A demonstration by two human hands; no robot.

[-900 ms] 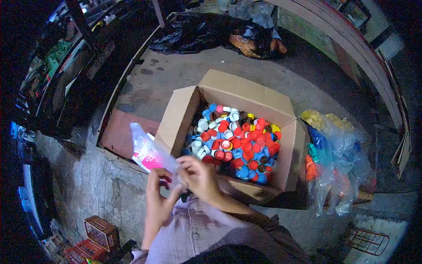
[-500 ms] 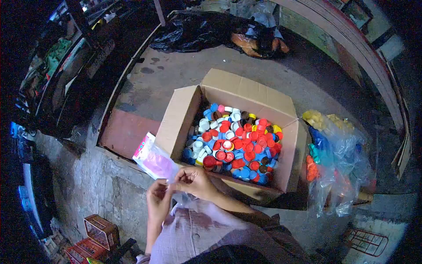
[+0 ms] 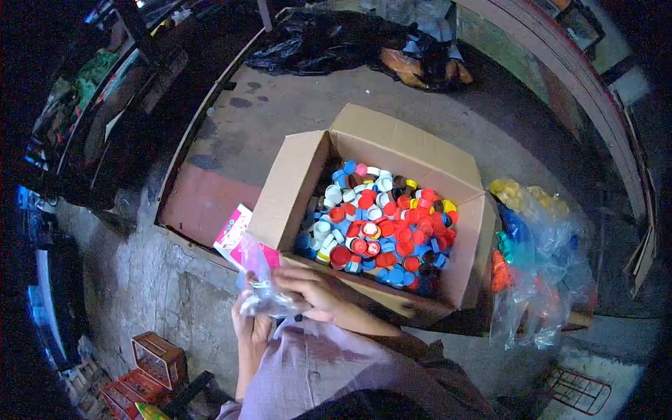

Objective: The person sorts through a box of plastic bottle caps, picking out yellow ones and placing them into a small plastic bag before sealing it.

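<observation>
A crumpled clear plastic bag with a pink printed card (image 3: 253, 269) sits pinched between the left hand (image 3: 250, 323), fingers curled beneath it, and the right hand (image 3: 311, 292), at seven o'clock from the open cardboard box of coloured bottle caps (image 3: 294, 183).

Informal scrap-sorting yard or recycling workspace, outdoors or semi-open. Evidence: stained grey concrete slab (image 3: 294, 119) with rough, worn edge; open brown cardboard box (image 3: 381, 136) heaped with loose red, blue and white plastic bottle caps (image 3: 381, 227); clear plastic sacks of colour-sorted caps (image 3: 535, 259) at right; black refuse bags (image 3: 336, 42) far; red wire crates (image 3: 143, 364) near left.
</observation>
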